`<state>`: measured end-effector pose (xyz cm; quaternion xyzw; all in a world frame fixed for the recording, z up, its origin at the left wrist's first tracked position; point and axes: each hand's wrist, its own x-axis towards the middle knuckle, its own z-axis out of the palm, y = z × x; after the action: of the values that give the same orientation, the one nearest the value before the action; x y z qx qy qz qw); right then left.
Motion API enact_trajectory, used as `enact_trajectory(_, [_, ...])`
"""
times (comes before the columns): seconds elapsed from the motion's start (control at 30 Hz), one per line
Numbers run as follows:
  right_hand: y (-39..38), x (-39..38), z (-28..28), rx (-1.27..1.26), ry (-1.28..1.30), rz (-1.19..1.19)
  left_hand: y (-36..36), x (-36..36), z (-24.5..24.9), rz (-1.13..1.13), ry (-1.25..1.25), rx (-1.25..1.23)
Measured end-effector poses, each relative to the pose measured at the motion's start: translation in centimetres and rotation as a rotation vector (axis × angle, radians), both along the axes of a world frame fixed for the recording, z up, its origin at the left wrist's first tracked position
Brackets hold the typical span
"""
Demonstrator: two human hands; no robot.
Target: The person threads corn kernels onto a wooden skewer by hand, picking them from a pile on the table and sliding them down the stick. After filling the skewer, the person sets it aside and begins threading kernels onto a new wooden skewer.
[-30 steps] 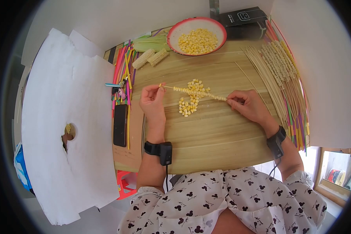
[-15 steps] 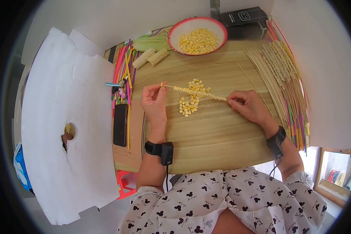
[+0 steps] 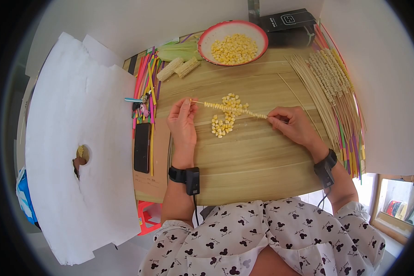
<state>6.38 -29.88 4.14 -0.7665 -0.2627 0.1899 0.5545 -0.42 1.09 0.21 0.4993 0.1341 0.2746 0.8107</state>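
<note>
A thin stick strung with corn kernels [image 3: 237,109] spans the space between my hands, sloping down to the right. My left hand [image 3: 183,120] pinches its bare left end. At the other end, my right hand [image 3: 292,123] grips the stick beside the last kernels. Beneath the stick, loose yellow kernels [image 3: 223,125] lie in a small pile on the wooden table [image 3: 253,163].
Behind the pile stands a red-rimmed bowl [image 3: 207,36] of kernels. Two bare cobs [image 3: 169,69], a husk [image 3: 177,50], colored strips [image 3: 140,83] and a phone [image 3: 142,147] lie left. Bare sticks [image 3: 308,83] and kernel-strung sticks [image 3: 329,73] lie right.
My left wrist has shifted slightly left and up, and the fingers of my left hand have turned a little on the stick's end. My right hand has barely moved.
</note>
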Motion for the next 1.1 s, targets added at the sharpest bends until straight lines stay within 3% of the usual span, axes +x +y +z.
enact_trajectory(0.47, [0.0, -0.1, 0.2, 0.004, 0.003, -0.01, 0.6, -0.1, -0.3, -0.116, 0.024, -0.219])
enact_trajectory(1.1, [0.1, -0.1, -0.2, -0.001, -0.028, -0.024, -0.5, 0.0, -0.3, -0.149, 0.065, -0.177])
